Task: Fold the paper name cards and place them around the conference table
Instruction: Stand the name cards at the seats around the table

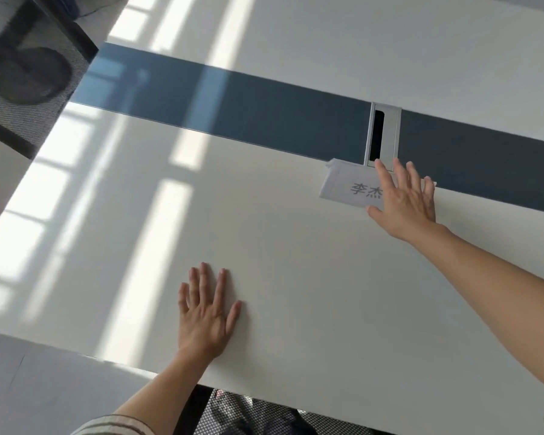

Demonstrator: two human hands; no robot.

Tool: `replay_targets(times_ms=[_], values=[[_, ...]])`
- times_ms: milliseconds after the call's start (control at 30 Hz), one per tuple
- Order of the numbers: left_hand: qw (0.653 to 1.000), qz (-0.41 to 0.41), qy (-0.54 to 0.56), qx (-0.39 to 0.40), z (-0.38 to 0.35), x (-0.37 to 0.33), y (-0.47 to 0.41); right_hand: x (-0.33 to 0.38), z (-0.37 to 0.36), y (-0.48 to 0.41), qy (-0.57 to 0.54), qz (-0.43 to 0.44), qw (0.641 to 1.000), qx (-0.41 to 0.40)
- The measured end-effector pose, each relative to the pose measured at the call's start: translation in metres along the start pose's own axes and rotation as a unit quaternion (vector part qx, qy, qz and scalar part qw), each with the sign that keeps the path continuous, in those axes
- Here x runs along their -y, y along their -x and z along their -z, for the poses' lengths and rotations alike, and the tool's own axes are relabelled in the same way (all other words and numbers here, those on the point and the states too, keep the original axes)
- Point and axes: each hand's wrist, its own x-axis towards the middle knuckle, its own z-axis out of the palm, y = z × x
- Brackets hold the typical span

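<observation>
A folded white paper name card [347,183] with grey printed characters lies on the white conference table [280,262], at the edge of the table's dark blue centre strip [248,117]. My right hand [407,200] reaches out with straight, spread fingers and covers the card's right part. My left hand [206,312] rests flat on the table near the front edge, fingers spread, holding nothing.
A grey cable slot [382,136] with a dark opening sits in the blue strip just behind the card. A black mesh chair [25,76] stands at the table's far left end. Another mesh chair [258,412] is under the near edge. Bright window reflections cross the left half.
</observation>
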Motion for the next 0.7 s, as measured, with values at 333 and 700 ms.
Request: replay_targets(times_ms=[333,700], values=[[0.989,0.006,0.118,0.092,0.084,0.012,0.019,0.013,0.021,0.105,-0.299,-0.05,0.952,-0.039],[0.869,0.018,0.473,0.144,0.133,0.068,0.163,0.065,0.005,0.35,-0.604,-0.192,0.773,0.018]])
